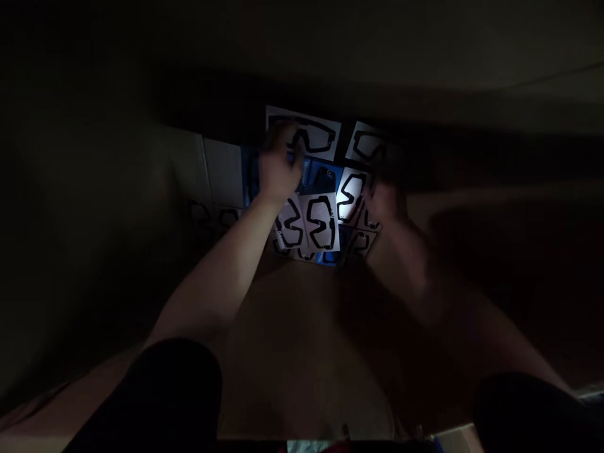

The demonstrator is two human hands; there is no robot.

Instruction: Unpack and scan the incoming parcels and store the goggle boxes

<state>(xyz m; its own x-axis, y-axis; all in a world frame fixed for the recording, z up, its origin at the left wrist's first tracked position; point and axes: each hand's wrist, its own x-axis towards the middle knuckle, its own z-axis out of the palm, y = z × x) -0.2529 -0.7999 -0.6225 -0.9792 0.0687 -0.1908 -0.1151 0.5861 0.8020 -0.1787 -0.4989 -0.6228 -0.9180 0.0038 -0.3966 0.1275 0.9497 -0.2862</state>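
Deep inside a dark cardboard box, my left hand (280,163) lies over the left end of a white pack (323,138) printed with a black goggle frame. Its fingers are blurred and bent over the pack, and I cannot make out a firm hold. My right hand (387,198) is at the right side of the stack, beside a brightly lit white pack (350,195). Shadow and blur hide its fingertips. Between the hands, another white pack with a goggle print (321,223) lies slightly askew on top of others. Blue packs (325,176) show beneath.
The cardboard box's near wall (302,352) rises towards me, with its edge at the bottom. Another white pack (372,143) lies at the back right. Dimmer packs (214,217) sit at the left. Cardboard flaps and deep shadow surround the stack.
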